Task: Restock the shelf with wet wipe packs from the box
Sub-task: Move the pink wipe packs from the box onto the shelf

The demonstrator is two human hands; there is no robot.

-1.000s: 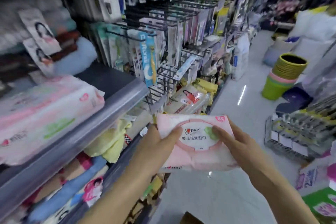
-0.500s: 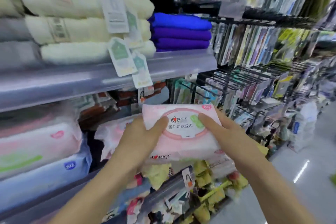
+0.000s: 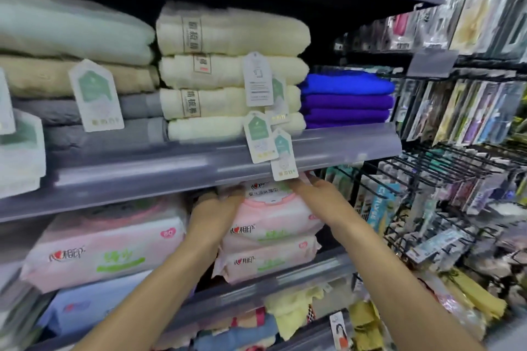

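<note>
A pink wet wipe pack (image 3: 273,214) rests on top of another pink pack (image 3: 265,261) on the middle shelf (image 3: 299,276). My left hand (image 3: 216,211) grips the top pack's left end and my right hand (image 3: 319,196) grips its right end, both reaching under the shelf above. The pack's far edge is hidden behind hanging tags. A bigger stack of pink wipe packs (image 3: 105,245) sits to the left, over a blue pack (image 3: 85,310). The box is out of view.
The shelf above (image 3: 171,174) carries folded cream towels (image 3: 228,71), grey and beige towels (image 3: 71,88) and blue-purple cloths (image 3: 345,100), with paper tags (image 3: 268,145) dangling over its edge. Black wire racks (image 3: 445,168) of packaged goods jut out on the right. Cloths fill the lower shelf (image 3: 285,319).
The view swung from the aisle to the shelf. Both hands carried the pink pack forward and up, and it now rests on the other pack inside the middle shelf.
</note>
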